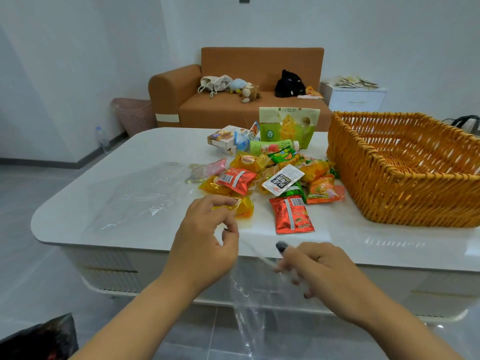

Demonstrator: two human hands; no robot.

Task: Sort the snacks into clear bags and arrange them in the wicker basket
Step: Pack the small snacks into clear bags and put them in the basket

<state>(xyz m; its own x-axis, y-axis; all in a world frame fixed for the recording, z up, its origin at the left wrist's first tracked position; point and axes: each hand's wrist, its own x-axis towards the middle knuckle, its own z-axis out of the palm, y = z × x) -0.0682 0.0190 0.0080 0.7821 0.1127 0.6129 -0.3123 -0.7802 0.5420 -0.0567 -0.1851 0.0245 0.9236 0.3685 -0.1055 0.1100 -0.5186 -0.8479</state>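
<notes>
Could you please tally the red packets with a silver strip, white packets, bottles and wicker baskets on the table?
Red packets with a silver strip: 2
White packet: 1
Bottle: 1
Wicker basket: 1
Total: 5

The room is bright and evenly lit — soft shadows only. The glossy white table top [145, 157] carries pale glare streaks near its front right edge. The right hand [319, 268] is smeared by motion blur; the left hand [205, 245] is sharper. Wide-angle distortion bows the table edges and the woven orange wicker basket [405, 178].
</notes>
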